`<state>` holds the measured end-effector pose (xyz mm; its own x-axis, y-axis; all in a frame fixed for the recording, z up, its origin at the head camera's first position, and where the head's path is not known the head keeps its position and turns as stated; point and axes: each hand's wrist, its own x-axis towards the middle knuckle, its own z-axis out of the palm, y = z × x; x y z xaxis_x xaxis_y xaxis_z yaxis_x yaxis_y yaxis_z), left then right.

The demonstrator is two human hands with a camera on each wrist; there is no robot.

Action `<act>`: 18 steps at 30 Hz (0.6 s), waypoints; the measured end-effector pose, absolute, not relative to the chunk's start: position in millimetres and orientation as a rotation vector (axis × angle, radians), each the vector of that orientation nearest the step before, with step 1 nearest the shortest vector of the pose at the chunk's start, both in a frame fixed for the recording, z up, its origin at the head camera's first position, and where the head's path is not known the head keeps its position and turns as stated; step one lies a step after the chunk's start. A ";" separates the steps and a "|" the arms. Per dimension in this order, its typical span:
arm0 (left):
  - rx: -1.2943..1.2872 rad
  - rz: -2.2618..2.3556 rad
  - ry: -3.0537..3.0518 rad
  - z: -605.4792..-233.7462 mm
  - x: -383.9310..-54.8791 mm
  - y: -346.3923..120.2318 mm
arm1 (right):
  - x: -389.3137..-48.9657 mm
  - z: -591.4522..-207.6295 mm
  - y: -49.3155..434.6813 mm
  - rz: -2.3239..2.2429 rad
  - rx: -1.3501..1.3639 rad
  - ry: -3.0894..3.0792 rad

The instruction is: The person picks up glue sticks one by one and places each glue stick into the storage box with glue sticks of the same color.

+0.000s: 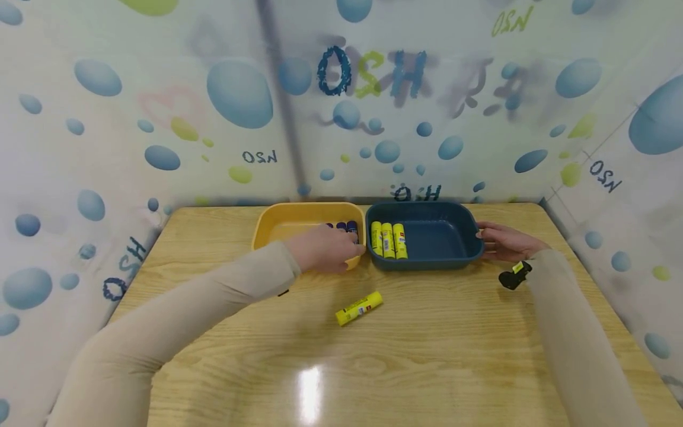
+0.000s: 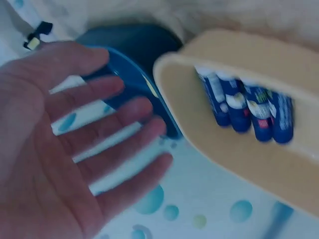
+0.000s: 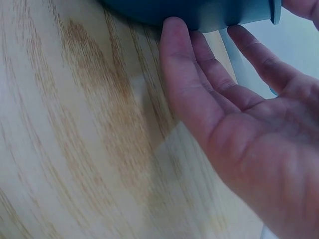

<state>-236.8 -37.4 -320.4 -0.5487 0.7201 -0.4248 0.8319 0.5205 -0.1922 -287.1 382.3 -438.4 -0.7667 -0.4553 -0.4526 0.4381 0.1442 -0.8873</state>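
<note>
My left hand point(image 1: 325, 246) hovers over the right end of the yellow bin point(image 1: 308, 206). In the left wrist view the left hand point(image 2: 94, 134) has its fingers spread and nothing in them. Several blue glue sticks point(image 2: 259, 112) lie side by side in that bin, partly hidden by the hand in the head view. At the blue bin's point(image 1: 427, 264) right end, my right hand point(image 1: 509, 242) holds the wall, thumb at the rim and fingertips point(image 3: 175, 30) against the outside. Three yellow glue sticks point(image 1: 388, 240) lie at the left of the blue bin.
One yellow glue stick point(image 1: 360, 308) lies slanted on the wooden table point(image 1: 427, 356), in front of the bins. The bins stand end to end near the patterned back wall point(image 1: 341, 142). A black strap piece point(image 1: 514, 276) is on the right wrist.
</note>
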 end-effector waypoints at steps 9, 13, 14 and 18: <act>1.199 -0.364 2.542 -331.2 -214.7 -28.7 | -285.9 -438.6 382.3 -1.729 -0.062 1.730; 1.176 -0.339 2.529 -341.8 -206.9 -24.0 | -285.6 -438.6 380.9 -1.731 -0.026 1.753; 1.165 -0.326 2.526 -344.7 -205.3 -22.9 | -285.7 -438.8 380.6 -1.728 -0.018 1.762; 1.114 -0.261 2.529 -358.5 -200.5 -18.2 | -286.1 -440.0 380.6 -1.719 0.003 1.785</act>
